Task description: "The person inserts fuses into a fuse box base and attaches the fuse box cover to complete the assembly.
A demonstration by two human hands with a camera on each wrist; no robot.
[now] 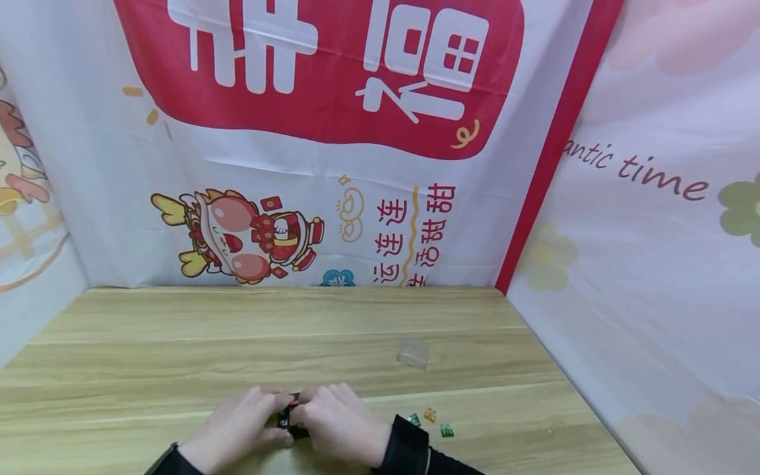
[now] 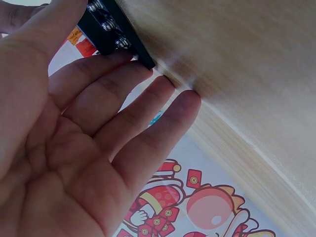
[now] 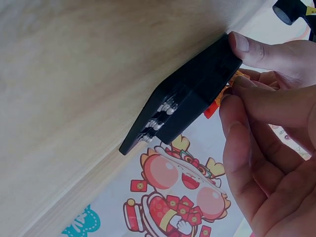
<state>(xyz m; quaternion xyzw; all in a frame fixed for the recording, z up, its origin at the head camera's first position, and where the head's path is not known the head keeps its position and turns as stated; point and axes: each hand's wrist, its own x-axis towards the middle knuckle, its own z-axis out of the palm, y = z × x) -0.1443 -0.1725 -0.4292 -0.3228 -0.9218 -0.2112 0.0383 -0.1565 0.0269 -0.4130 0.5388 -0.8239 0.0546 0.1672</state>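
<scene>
Both hands meet over a small black block (image 1: 299, 432) near the table's front. One side of it has a ledge with a row of shiny silver beads (image 3: 168, 106). My left hand (image 1: 240, 422) holds the block between thumb and fingers. In the left wrist view, two fingers of the left hand (image 2: 94, 133) touch its edge while the others extend past it. My right hand (image 1: 338, 422) pinches a small translucent orange piece (image 3: 238, 76) at the block's face. Beside it shows a red piece (image 3: 211, 109), partly hidden by fingers.
Right of the right sleeve lie a green piece (image 1: 413, 419), an orange piece (image 1: 430, 415) and another green piece (image 1: 447, 430). A clear plastic box (image 1: 413, 353) stands farther back on the wooden table (image 1: 178, 343). Printed cloths (image 1: 326, 158) hang around the table.
</scene>
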